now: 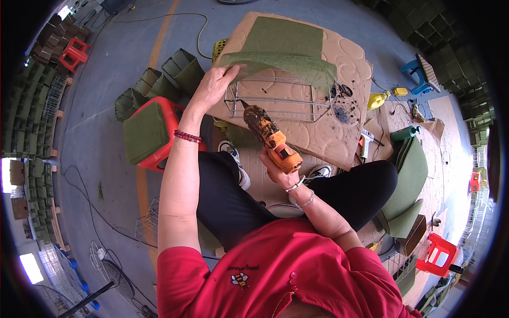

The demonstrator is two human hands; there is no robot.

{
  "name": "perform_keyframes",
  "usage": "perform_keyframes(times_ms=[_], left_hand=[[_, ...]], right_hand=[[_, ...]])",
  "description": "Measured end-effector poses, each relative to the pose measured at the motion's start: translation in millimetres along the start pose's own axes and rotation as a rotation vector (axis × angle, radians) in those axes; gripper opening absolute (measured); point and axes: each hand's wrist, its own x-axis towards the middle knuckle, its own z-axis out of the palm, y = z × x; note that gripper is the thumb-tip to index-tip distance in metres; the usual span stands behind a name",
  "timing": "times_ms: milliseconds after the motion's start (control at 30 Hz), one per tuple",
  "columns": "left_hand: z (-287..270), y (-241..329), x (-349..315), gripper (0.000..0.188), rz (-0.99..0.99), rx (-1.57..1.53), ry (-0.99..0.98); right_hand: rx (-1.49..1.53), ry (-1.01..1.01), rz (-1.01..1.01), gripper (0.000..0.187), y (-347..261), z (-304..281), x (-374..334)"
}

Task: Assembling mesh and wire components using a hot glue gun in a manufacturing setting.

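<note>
My left hand (218, 84) pinches the near left corner of a thin green fabric sheet (281, 62), lifting its near edge in a curve. Below that edge a grey wire frame (281, 100) lies on a cardboard-topped work surface (339, 146). My right hand (277, 170) is closed around an orange glue gun (278, 146) with a dark-smeared front. Its pointed nozzle is at the left end of the wire frame; whether it touches the wire I cannot tell. Another flat piece of green fabric (289, 36) lies at the far side of the cardboard.
Left of my left forearm, a red stool (168, 124) carries stacked green sheets (146, 132). Open green boxes (180, 66) stand behind it. On the right are scissors (345, 90), a yellow bottle (377, 100), a white glue gun (366, 143) and a green bottle (405, 133).
</note>
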Motion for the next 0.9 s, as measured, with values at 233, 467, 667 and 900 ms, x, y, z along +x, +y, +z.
perform_keyframes(times_ms=[233,467,667,900], left_hand=[[-1.5,-3.2,2.1,0.057,-0.022,0.042,-0.029],[-2.1,-3.4,1.3,0.054,-0.005,0.015,-0.017],[-1.3,-11.0,3.3,0.053,0.024,-0.015,0.006],[-1.7,-7.4,3.0,0.054,0.01,0.002,0.016]], right_hand=[[0.087,0.059,0.027,0.019,0.9,-2.2,-2.9],[0.106,0.07,0.038,0.017,-4.1,-6.6,-2.0],[0.126,0.089,0.051,0.017,-10.8,-10.8,-3.4],[0.105,0.076,0.062,0.018,-7.9,-16.1,-6.5]])
